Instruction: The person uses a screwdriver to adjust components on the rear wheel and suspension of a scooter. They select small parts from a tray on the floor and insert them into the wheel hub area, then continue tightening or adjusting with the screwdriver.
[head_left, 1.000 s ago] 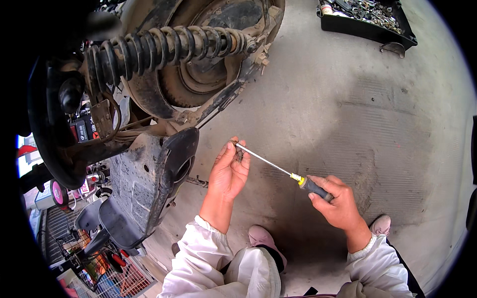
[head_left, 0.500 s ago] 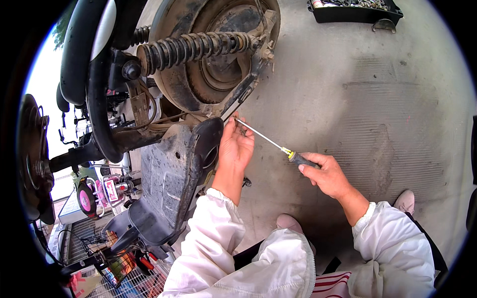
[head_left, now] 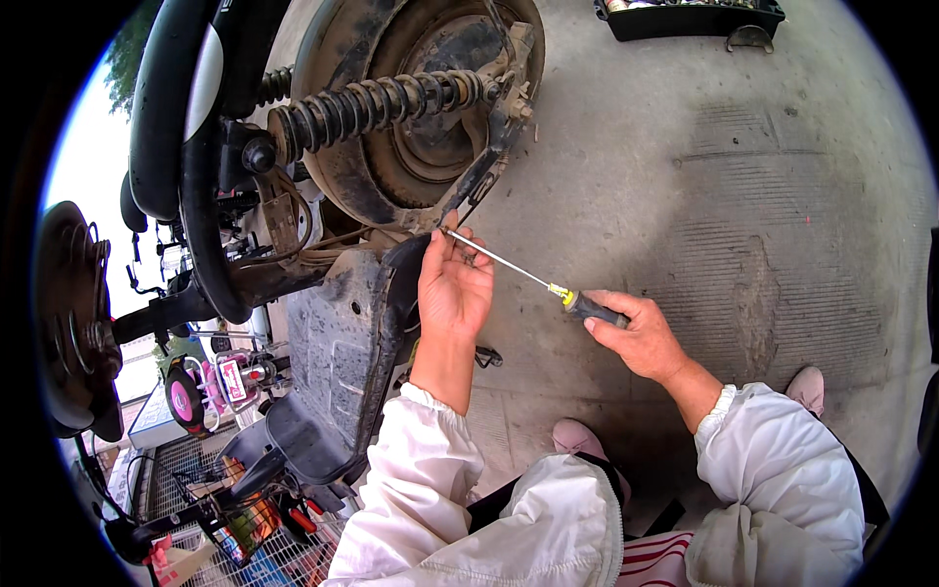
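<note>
My right hand (head_left: 641, 335) is closed around the dark handle of a screwdriver (head_left: 599, 309), which has a yellow collar and a long thin metal shaft. The shaft slants up and left to the lower frame bar (head_left: 471, 191) of a dirty scooter lying tilted. At the shaft's tip is my left hand (head_left: 456, 298), palm up, with thumb and fingers bent together beside the bar. Whatever those fingers pinch is too small to make out. A scuffed black plastic panel (head_left: 337, 333) lies just left of this hand. Above it are the muddy wheel (head_left: 416, 166) and a coil-spring shock absorber (head_left: 377, 114).
A black tray of metal parts (head_left: 685, 22) stands on the concrete floor at the far right, with a curved metal piece (head_left: 750, 39) beside it. Other parked scooters and a wire basket (head_left: 176, 479) crowd the left side. My pink shoes (head_left: 579, 437) rest on the floor.
The view has shifted slightly. Both hands have stayed at about the same place on the scooter, and the screwdriver's tip is still by the left fingers. The handle seems a little turned.
</note>
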`<state>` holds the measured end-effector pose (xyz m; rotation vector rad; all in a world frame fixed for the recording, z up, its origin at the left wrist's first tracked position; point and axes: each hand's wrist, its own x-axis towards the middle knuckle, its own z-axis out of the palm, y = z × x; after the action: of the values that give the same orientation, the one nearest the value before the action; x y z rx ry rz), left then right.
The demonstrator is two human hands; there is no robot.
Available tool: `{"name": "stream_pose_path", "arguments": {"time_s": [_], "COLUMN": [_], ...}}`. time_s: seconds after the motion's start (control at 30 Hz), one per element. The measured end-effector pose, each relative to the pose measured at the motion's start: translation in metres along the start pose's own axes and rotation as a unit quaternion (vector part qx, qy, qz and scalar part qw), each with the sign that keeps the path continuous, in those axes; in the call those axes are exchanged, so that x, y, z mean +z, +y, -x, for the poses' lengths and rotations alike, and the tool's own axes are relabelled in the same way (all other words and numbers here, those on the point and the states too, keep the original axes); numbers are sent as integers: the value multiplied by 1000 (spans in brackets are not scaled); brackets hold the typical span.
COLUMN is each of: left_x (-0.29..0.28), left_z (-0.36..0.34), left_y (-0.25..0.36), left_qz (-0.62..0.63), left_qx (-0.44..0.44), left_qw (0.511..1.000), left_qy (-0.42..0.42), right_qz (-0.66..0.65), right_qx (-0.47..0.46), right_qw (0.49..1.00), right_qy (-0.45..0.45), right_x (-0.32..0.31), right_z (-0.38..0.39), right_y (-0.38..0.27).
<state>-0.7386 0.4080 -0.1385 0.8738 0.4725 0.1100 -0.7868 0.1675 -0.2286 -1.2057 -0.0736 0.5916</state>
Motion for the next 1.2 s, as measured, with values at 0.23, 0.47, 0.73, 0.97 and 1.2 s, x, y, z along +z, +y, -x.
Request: {"name": "stream_pose_path", "arguments": {"time_s": [0.23, 0.47, 0.73, 0.97, 1.2], "left_x": [7, 27, 65, 48, 41], "left_z": [4, 40, 14, -17, -17], "left_y": [2, 45, 116, 140, 135], "left_qz": [13, -342, -888, -916, -911], "left_qx": [3, 51, 333, 209, 215], "left_qw": [1000, 932, 296, 327, 330], "left_qy": [11, 106, 116, 99, 120], "right_qz": [5, -35, -16, -16, 7], "right_qx": [0, -9, -13, -24, -31], "right_qw": [1000, 999, 1000, 1000, 999], "right_qy": [-2, -15, 2, 4, 5], "right_x": [-2, 0, -7, -11, -13], "right_z": [-1, -6, -16, -22, -29], "right_y": [1, -7, 0, 1, 7]}}
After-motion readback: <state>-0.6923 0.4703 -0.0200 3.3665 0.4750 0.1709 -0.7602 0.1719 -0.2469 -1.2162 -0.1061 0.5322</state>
